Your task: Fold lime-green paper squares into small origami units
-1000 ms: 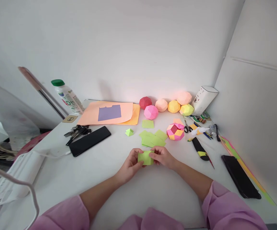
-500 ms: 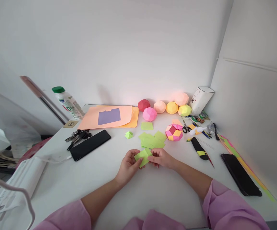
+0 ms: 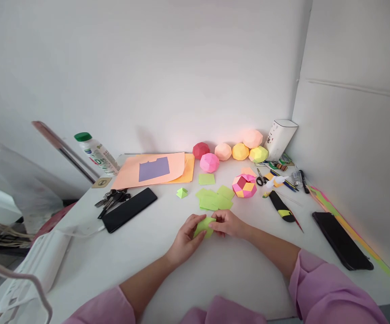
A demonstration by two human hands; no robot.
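Note:
Between both hands, just above the white table, is a small piece of green paper [image 3: 204, 227]. My left hand [image 3: 188, 237] pinches its left side, thumb in front and fingers behind. My right hand [image 3: 227, 223] grips the right edge between thumb and fingers. Beyond the hands lies a loose pile of green paper pieces [image 3: 215, 199], with a single green paper rectangle [image 3: 207, 179] behind it. A small folded green paper pyramid [image 3: 181, 193] sits to the left. On the right stands a partly open multicoloured paper ball [image 3: 244, 186].
Finished paper balls [image 3: 209, 163] line the wall. Peach paper sheets [image 3: 123, 175], keys [image 3: 112, 198], a black phone [image 3: 129, 209] and a bottle [image 3: 98, 153] are leftward. Scissors [image 3: 261, 178], glue [image 3: 272, 186], a box cutter [image 3: 281, 207] and a black case [image 3: 342, 240] lie right.
The green paper has turned in my fingers and now shows a lower, flatter outline. My left hand covers more of its left side. The view has shifted slightly.

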